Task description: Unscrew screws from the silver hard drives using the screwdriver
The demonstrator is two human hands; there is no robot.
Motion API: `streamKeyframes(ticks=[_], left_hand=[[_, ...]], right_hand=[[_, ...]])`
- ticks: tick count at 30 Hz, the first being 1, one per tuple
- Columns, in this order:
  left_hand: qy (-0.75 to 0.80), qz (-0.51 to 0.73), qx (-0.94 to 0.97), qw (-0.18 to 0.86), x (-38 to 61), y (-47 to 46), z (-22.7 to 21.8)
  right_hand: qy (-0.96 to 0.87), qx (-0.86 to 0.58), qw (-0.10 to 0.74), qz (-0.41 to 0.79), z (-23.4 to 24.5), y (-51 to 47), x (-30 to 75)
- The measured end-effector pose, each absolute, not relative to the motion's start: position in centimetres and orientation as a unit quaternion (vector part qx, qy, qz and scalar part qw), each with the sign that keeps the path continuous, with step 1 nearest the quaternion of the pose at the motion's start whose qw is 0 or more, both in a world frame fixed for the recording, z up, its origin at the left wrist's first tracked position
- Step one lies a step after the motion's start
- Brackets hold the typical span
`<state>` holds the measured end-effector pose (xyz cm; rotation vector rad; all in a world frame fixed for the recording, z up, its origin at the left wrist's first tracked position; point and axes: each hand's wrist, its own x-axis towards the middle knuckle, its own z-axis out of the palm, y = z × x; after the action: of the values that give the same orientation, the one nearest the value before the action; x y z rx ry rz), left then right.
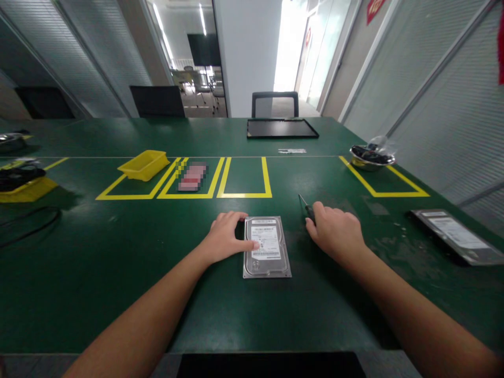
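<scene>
The left hand (222,239) is spread in a wide curve at the left side of a hard drive (268,265), its thumb lying over the edge onto the white label and a fingertip at the upper left corner. The hard drive lies flat, label up, on the green tabletop (220,320), between the two hands and near the wearer's side. The right hand (337,228) is curled around the dark handle of a screwdriver (309,211), whose thin shaft points away and to the left, apart from the drive.

Farther off, yellow tape outlines (268,178) mark the tabletop in a row. A yellow tray (144,167) sits in the leftmost of the three in the middle, and a pinkish item (192,177) lies in the next; it is pixelated, so I cannot tell what it is. To the right, a metal bowl (368,165) with dark contents and clear plastic stands at the far part of another outline. A second drive (459,234) lies nearer, beyond the right hand. A black-framed panel (281,129) lies flat toward the far edge, with a chair (275,95) behind it.
</scene>
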<state>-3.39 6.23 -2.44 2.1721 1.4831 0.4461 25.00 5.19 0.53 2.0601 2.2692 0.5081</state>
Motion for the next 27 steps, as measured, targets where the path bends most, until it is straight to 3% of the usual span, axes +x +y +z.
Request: streamKeyframes(ticks=[11, 27], left_hand=[[0.541, 0.160, 0.793, 0.228, -3.3, 6.3, -2.4], [0.544, 0.155, 0.791, 0.232, -3.2, 6.2, -2.2]], right_hand=[[0.720, 0.686, 0.053, 0.091, -0.9, 6.2, 25.8], [0.718, 0.689, 0.065, 0.075, 0.3, 5.6, 26.1]])
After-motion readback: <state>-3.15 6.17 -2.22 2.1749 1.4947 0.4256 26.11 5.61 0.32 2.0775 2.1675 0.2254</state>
